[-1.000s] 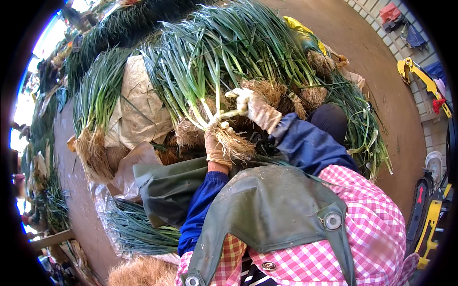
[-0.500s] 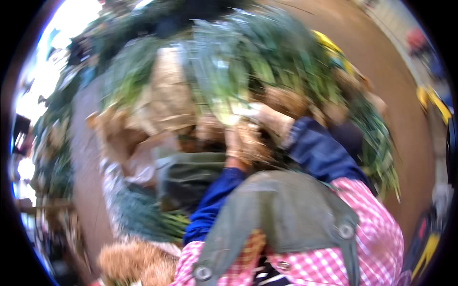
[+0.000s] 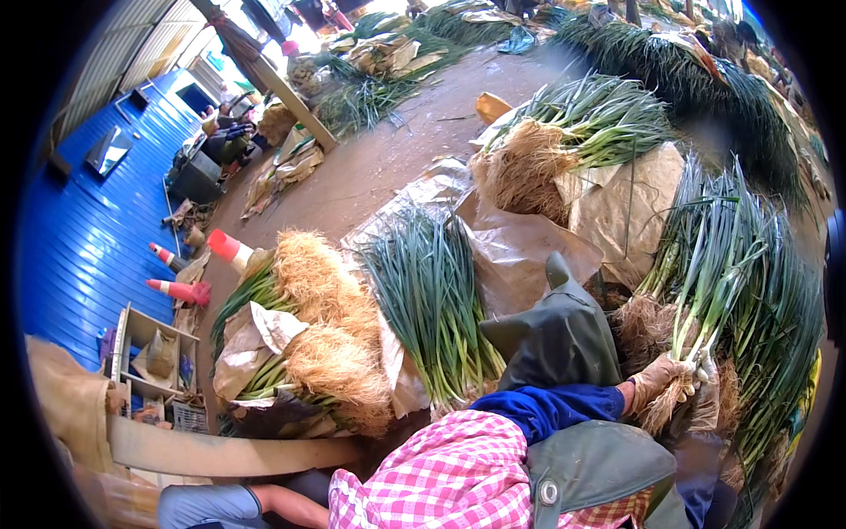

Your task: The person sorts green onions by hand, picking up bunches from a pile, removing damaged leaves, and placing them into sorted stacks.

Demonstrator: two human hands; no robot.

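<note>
In dirty pale gloves, both my hands grip one bunch of long green onions [image 3: 716, 295] at the lower right, just above the roots. My left hand [image 3: 654, 381] is closed round the white stalks from the left. Closed on the same bunch, my right hand [image 3: 703, 398] is partly hidden by stalks and roots. Brown stringy roots hang below the hands, while the green leaves point away from me. More green onions [image 3: 784, 309] lie right beside it. A dark green rubber-covered knee [image 3: 560, 331] is to the left of my hands.
Left of the knee lies a pile of green onions [image 3: 427, 295] on plastic sheeting. Root-heavy bundles [image 3: 330, 300] sit further left, and another bundle [image 3: 582, 132] lies ahead on brown paper. Traffic cones [image 3: 181, 291] stand by a blue wall [image 3: 79, 238]. A person's bare arm [image 3: 291, 504] shows lower left.
The view has swung far to the left, so my hands now appear at the lower right. Both hands still grip green onions; the picture has gone from blurred to sharp.
</note>
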